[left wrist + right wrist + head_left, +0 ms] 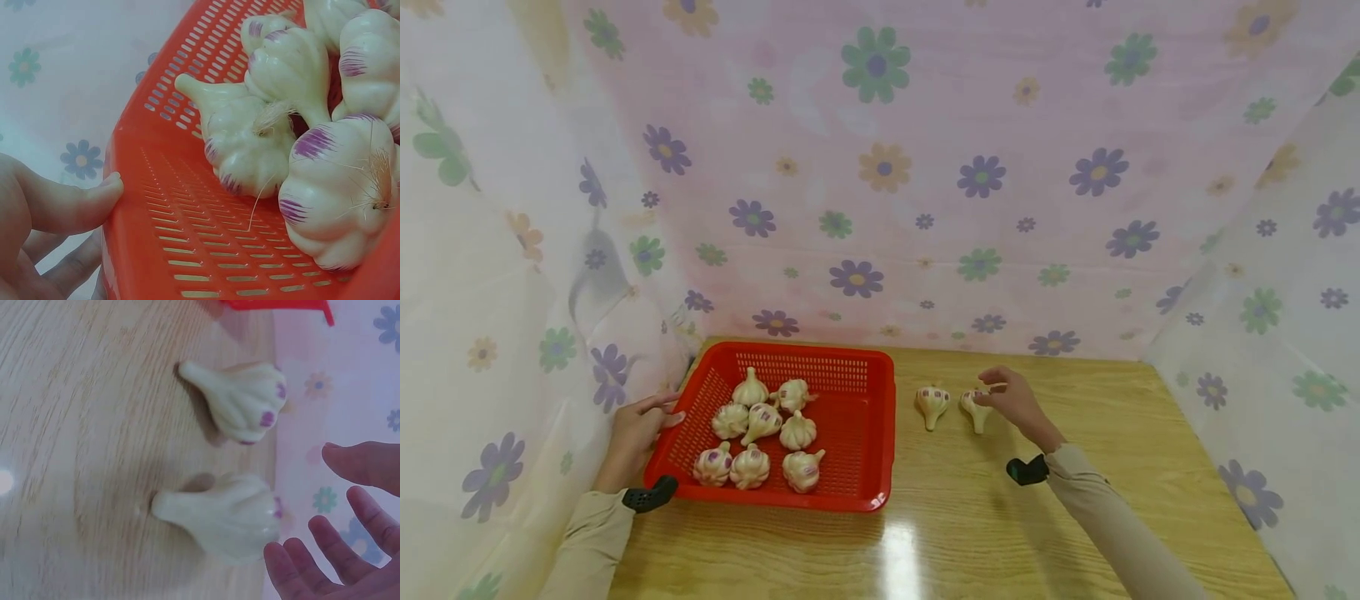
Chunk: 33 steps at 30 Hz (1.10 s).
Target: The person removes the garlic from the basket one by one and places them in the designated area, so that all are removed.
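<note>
Garlic bulbs (pixel 763 422), eight, cream with purple marks, lie in a red perforated plastic basket (pixel 853 433); my left hand (pixel 634 437), fingers loosely extended, touches its left side. My empty right hand (pixel 1019 406), fingers parted, is at the right-hand bulb (pixel 973 409) of two similar ones on the yellowish wood-grain table (pixel 1112 433); I cannot tell whether a fingertip touches it.

Wooden table (pixel 1120 408): red basket (pixel 850 433) at left, two garlic bulbs (pixel 932 403) right.
</note>
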Each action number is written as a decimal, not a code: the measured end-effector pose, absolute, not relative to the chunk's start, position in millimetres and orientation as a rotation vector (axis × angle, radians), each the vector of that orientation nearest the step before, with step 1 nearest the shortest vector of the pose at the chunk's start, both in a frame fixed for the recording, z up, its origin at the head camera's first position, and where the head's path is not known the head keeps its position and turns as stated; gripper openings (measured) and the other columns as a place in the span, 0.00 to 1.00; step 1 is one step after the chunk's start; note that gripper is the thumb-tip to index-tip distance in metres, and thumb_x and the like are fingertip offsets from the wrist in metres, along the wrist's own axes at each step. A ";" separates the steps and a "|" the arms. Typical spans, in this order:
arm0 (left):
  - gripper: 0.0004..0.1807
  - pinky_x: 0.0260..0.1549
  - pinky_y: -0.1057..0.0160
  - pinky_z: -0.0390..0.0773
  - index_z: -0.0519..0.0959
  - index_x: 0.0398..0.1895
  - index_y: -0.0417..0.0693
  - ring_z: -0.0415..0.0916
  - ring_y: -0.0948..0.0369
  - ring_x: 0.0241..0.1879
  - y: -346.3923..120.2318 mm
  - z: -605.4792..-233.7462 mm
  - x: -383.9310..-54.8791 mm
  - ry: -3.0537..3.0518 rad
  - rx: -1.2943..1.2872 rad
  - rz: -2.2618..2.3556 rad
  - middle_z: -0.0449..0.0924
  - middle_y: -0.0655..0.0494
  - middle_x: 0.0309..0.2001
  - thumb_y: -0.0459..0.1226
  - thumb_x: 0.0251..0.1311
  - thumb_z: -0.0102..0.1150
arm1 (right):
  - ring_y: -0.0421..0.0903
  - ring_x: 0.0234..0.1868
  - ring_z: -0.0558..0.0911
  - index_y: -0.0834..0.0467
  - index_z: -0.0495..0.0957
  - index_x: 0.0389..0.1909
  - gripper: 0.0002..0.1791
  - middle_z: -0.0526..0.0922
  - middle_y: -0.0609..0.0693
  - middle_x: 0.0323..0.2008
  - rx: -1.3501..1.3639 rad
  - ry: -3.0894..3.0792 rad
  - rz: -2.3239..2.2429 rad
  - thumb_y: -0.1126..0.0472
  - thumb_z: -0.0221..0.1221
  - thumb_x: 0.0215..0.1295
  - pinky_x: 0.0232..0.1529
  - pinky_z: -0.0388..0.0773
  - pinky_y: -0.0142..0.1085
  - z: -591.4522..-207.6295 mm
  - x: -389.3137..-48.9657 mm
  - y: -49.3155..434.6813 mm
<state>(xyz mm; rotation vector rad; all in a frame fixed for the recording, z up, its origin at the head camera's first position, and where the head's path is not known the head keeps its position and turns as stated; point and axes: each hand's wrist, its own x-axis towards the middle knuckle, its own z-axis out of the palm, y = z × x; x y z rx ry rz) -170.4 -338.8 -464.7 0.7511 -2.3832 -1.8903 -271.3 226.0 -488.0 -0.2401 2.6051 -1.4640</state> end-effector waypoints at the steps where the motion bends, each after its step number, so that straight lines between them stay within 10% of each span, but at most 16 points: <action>1: 0.30 0.29 0.63 0.81 0.65 0.65 0.33 0.77 0.63 0.28 -339.6 -465.2 -170.1 -2.381 0.755 -1.890 0.76 0.58 0.36 0.31 0.58 0.56 | 0.66 0.56 0.69 0.66 0.70 0.54 0.22 0.69 0.68 0.55 -0.265 2.598 -1.464 0.64 0.62 0.61 0.50 0.74 0.52 -484.6 -270.4 222.5; 33: 0.28 0.32 0.66 0.79 0.66 0.65 0.35 0.76 0.66 0.32 -342.7 -467.5 -170.1 -2.371 0.690 -1.914 0.74 0.59 0.38 0.31 0.60 0.55 | 0.60 0.50 0.76 0.65 0.75 0.46 0.17 0.76 0.61 0.48 -0.593 2.399 -1.478 0.65 0.65 0.57 0.46 0.77 0.47 -427.7 -240.4 117.1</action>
